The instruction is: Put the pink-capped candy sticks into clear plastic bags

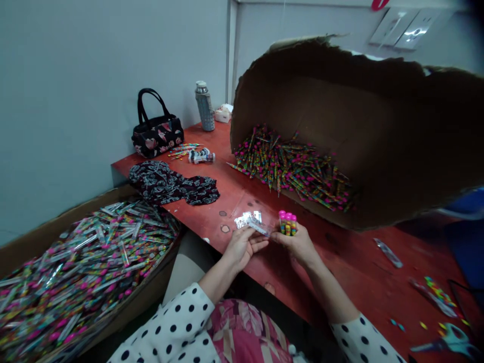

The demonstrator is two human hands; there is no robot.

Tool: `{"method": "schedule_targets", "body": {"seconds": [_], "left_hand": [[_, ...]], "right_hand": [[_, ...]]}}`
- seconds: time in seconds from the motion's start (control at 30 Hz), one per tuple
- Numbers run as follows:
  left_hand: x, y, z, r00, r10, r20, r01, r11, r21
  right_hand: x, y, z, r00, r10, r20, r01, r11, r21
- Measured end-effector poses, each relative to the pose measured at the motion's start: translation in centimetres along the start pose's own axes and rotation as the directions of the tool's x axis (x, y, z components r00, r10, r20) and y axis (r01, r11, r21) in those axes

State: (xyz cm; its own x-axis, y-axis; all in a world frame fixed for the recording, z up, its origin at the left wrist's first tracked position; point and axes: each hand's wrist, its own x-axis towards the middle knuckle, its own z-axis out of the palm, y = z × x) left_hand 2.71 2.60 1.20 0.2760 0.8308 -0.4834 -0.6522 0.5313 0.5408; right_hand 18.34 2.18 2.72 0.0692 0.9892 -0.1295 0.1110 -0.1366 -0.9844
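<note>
Near the red table's front edge, my left hand (242, 246) grips a clear plastic sleeve (258, 228) with silvery printed parts. Several such sleeves seem to overlap there, though I cannot count them. My right hand (297, 243) is closed around several slim, colourful pencils (288, 224), their bright pink ends pointing up. The fingertips of my right hand are close to the sleeve's right end; whether they touch it I cannot tell. Behind the hands, a large cardboard box (321, 96) lies on its side with a heap of loose pink-ended pencils (291, 166) inside.
At lower left, a carton (113, 193) is filled with sleeved pencils (98, 252). A dark patterned cloth (170, 184), a floral handbag (159, 136) and a flask (205, 108) stand or lie at the back left. Scissors (449, 343) and small colourful pieces (438, 291) lie at right.
</note>
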Motion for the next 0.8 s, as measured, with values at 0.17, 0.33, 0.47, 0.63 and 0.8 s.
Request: {"method": "schedule_targets", "body": {"seconds": [0.17,0.33,0.47,0.63,0.8], "left_hand": [[-1.6,0.8,0.1,0.962,-0.237,0.132,0.223,0.968,0.116],[-2.8,1.4,-0.3,0.889,-0.4,0.221,0.359,0.911,0.205],[-2.9,1.1,-0.7,0.906,-0.37,0.204,0.295,0.899,0.323],[-2.3,0.6,-0.7,0.991,-0.125,0.055,0.098,0.929,0.356],[-1.5,0.7,-0.5,0.998,0.019,-0.061,-0.006,0.98,0.197]], "right_hand": [[0.4,-1.1,-1.1,0.866,-0.449,0.218,0.498,0.809,-0.313],[1.2,-2.5,-2.1,0.728,-0.458,0.51,0.677,0.601,-0.426],[1.2,-2.0,-2.2,0.725,-0.497,0.477,0.684,0.607,-0.406],[0.2,-1.2,-1.1,0.946,-0.32,-0.045,0.297,0.915,-0.273],[-2.0,-1.6,0.0,0.986,0.164,0.042,-0.168,0.98,0.111]]}}
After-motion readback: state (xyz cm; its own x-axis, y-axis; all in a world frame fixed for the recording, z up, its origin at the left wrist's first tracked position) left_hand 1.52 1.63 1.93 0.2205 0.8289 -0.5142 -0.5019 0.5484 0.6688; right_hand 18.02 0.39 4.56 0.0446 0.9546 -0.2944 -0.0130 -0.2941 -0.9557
